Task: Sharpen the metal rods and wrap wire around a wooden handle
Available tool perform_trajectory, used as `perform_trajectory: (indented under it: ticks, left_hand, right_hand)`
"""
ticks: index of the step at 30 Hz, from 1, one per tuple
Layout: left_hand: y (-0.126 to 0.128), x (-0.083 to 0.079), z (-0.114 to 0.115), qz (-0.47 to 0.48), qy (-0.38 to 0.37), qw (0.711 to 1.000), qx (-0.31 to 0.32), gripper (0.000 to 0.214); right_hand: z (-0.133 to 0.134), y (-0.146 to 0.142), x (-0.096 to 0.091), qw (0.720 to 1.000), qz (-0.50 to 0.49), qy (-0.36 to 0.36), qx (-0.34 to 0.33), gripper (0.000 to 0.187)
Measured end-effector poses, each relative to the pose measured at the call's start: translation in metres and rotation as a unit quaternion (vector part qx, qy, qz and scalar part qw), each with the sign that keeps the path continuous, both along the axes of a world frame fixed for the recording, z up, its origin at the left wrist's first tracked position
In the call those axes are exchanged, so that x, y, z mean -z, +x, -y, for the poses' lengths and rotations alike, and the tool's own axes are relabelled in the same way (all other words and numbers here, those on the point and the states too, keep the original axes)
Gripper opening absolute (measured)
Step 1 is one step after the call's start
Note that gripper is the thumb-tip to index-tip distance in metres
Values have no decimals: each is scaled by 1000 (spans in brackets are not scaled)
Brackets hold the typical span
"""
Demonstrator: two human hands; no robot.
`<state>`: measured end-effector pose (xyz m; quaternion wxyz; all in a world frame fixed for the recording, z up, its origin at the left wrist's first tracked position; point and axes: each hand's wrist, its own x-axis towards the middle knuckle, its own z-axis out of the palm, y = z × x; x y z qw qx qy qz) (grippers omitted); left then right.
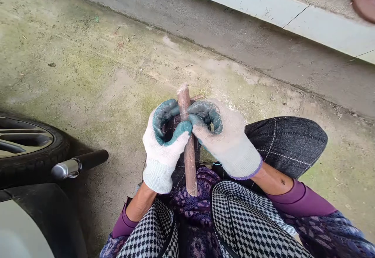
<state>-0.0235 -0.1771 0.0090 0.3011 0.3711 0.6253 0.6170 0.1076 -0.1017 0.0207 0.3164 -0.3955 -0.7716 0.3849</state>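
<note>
Gripping a stick (190,166) in left hand (161,144), ends poking past fingers, right hand (225,129) pinched closed against it, so next probably needs steadiness.

Two gloved hands come together in front of the body, fingertips drawn close and thumbs pointing inward. The left hand (155,147) curls into a rounded C, its thumb (179,132) reaching across toward the right thumb (199,124); whether the tips touch cannot be made out. The right hand (227,135) pinches, its fingers bent, the back of the glove turned partly upward. Both wrists sit inside white knit cuffs, the right one edged in purple. Bare forearms, left (142,200) and right (274,180), angle inward from purple sleeve ends (301,201).
</note>
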Motion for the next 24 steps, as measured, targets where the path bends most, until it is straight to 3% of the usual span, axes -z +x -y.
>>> perform_trajectory:
  ticks: [3,6,11,14,21,24]
  left_hand:
    - [-3,-2,4,-26,-12,999,43,61]
    - [-1,0,5,-64,-30,997,42,68]
    - [5,1,5,-39,-38,998,-24,58]
    - [3,-7,3,-9,-39,999,-20,52]
    - [-4,-36,-3,128,-43,986,101,29]
    - [1,-45,-9,141,-6,978,153,32]
  right_hand:
    - [-2,-2,-1,999,-30,-30,-8,19]
    - [-4,-4,0,993,-99,-64,-11,15]
    - [-9,-6,6,985,-142,-99,-27,8]
    - [-11,-6,5,983,-151,-95,-43,7]
    - [-11,7,-18,991,-125,6,-45,4]
    - [-14,19,-29,992,-101,53,-47,8]
